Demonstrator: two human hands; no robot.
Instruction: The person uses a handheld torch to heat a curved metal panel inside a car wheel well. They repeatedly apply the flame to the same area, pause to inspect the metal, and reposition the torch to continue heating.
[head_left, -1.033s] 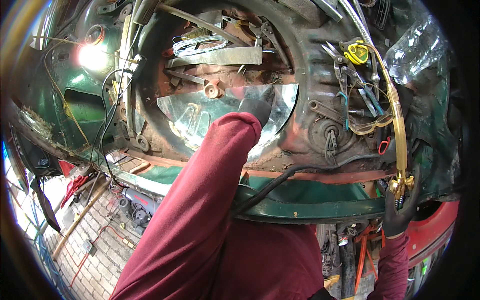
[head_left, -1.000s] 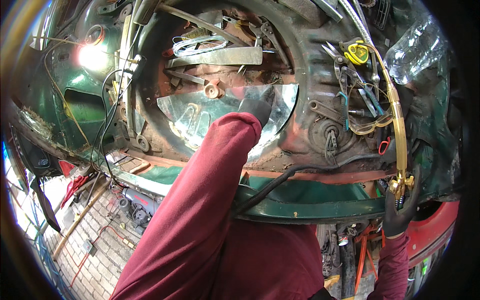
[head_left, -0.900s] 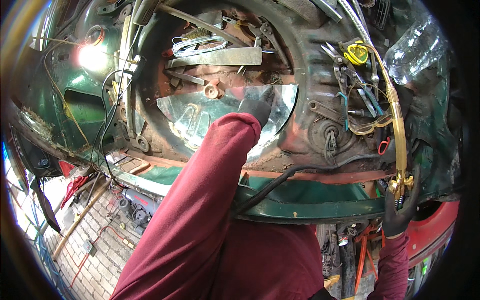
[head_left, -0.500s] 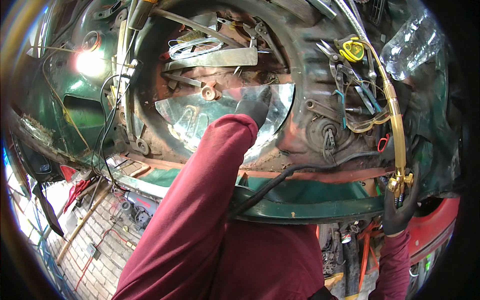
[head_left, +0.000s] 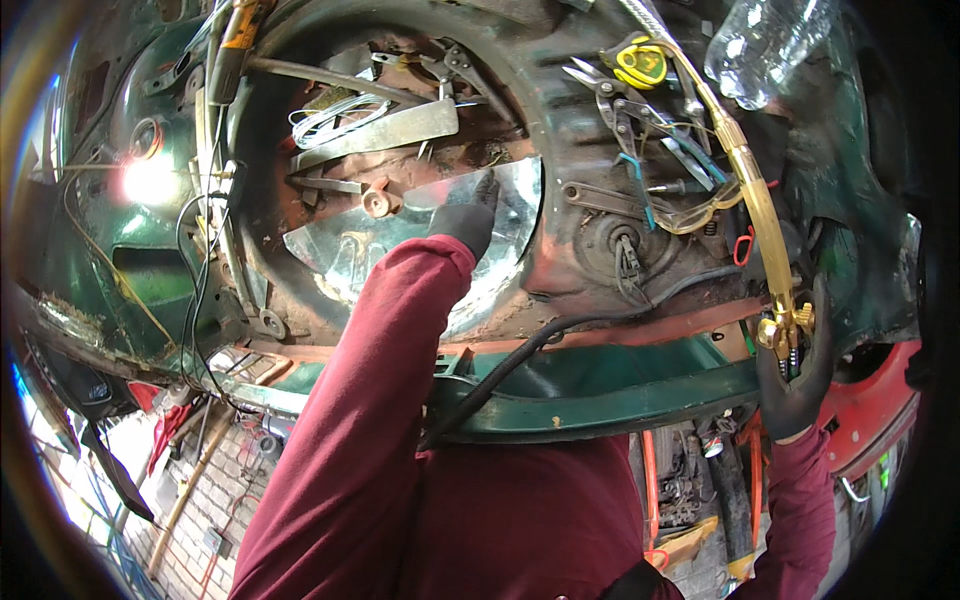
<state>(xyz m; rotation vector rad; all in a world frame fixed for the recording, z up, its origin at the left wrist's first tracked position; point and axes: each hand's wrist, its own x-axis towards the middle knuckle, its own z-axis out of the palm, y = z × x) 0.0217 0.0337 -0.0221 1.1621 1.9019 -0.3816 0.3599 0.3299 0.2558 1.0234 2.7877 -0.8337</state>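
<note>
My left hand (head_left: 468, 218), in a dark glove, lies on a shiny half-round piece of sheet metal (head_left: 515, 215) in the round well of a green car body. Its fingers stretch toward the sheet's straight far edge. At the right, my gloved right hand (head_left: 800, 385) is wrapped around the valve end of a brass gas torch (head_left: 768, 240). The torch's long tube points away over the car floor, with no flame visible. A round rusty piece (head_left: 378, 200) sits at the sheet's far edge. Beyond it lie a flat metal strip (head_left: 400, 132) and a coil of wire (head_left: 335, 118).
Tin snips (head_left: 610, 95), a yellow tape measure (head_left: 640, 62), a wrench (head_left: 600, 198) and safety glasses (head_left: 700, 215) lie right of the well. A clear plastic bottle (head_left: 770, 50) is farther back. A black hose (head_left: 500, 375) crosses the green sill (head_left: 600, 415). A bright lamp (head_left: 150, 183) shines at the left.
The whole view has shifted, so the car body and tools sit farther left and slightly higher. My left hand stays on the sheet metal and my right hand keeps hold of the torch.
</note>
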